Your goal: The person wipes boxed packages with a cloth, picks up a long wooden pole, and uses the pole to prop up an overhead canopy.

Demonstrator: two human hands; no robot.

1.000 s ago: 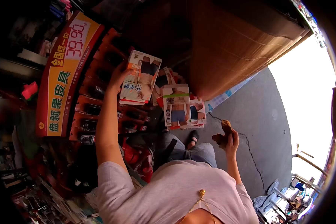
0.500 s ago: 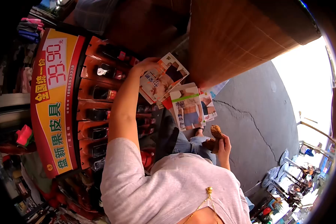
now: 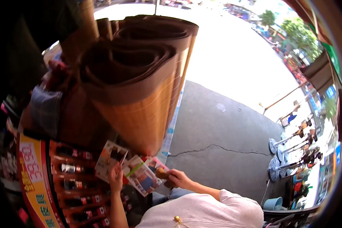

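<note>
Right hand (image 3: 180, 178) has its fingers clamped on a brown piece (image 3: 162, 174) that looks like food, held over the right edge of the printed packets. Left hand (image 3: 116, 178) is raised in front of the left packet (image 3: 103, 167); whether its fingers grip anything, I cannot tell. Between the hands lies the green-striped packet (image 3: 142, 178), partly over another with a pink edge (image 3: 153, 162). Left of these, belts (image 3: 74, 185) sit in a row beside a red-and-yellow sign (image 3: 29, 157). Beyond the packets stands a rolled brown mat (image 3: 140, 106), next to cracked grey floor (image 3: 216, 129).
</note>
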